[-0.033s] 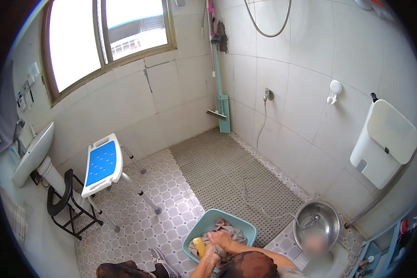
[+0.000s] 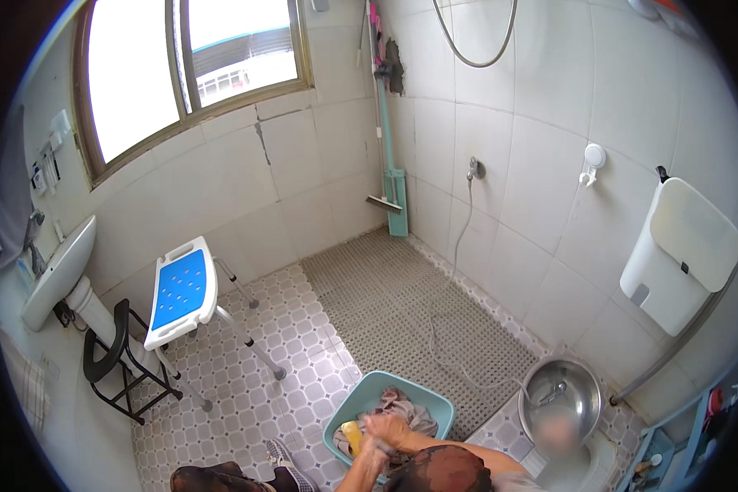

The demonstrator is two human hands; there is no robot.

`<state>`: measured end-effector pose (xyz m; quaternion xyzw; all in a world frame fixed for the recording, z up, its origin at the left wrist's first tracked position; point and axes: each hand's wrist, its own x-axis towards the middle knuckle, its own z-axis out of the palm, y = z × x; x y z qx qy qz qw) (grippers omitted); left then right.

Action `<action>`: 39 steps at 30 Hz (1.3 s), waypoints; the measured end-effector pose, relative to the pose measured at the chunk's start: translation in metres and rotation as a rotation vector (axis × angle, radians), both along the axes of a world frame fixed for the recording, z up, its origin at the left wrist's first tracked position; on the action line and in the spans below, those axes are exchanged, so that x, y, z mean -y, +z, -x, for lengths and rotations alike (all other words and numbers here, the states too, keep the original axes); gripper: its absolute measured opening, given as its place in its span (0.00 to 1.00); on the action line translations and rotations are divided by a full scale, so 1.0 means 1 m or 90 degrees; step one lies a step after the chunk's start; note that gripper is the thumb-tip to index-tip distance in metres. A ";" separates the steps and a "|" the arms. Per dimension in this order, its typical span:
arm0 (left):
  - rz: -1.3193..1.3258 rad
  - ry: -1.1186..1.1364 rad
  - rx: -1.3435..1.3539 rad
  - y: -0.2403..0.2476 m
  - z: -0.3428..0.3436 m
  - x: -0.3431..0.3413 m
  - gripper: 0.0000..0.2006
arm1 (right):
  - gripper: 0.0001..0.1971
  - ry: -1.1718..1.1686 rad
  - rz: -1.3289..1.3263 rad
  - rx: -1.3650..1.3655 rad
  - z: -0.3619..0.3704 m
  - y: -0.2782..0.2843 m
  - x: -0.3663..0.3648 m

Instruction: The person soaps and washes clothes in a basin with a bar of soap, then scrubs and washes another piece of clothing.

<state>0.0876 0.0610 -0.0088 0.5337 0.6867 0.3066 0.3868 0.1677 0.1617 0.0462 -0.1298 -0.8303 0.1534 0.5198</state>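
A teal wash basin (image 2: 348, 410) sits on the tiled floor (image 2: 303, 344) near the lower edge, holding crumpled wet laundry (image 2: 398, 406) and a yellow object (image 2: 351, 433). Both hands are inside it: the right hand (image 2: 394, 428) is closed on the laundry, and the left hand (image 2: 375, 447) presses against it, its grip unclear. A steel bowl (image 2: 562, 398) stands to the right, a blue-seated shower chair (image 2: 180, 291) well to the left.

- Hands (image 2: 383, 433) clasping over the teal basin (image 2: 435, 403), fingers too small to separate.
- Forearms being cut off by the lower edge.
- Blurred patch covering the steel bowl (image 2: 562, 398).
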 end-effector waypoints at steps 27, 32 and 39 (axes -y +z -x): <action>-0.085 0.292 0.397 0.056 0.026 0.006 0.19 | 0.15 0.166 1.214 -0.018 0.014 -0.031 -0.034; -0.100 0.352 0.398 0.028 0.047 0.008 0.11 | 0.17 0.256 1.167 0.091 0.021 -0.007 -0.025; -0.100 0.506 0.490 0.039 0.037 -0.002 0.09 | 0.16 0.248 0.887 0.048 0.011 -0.024 -0.007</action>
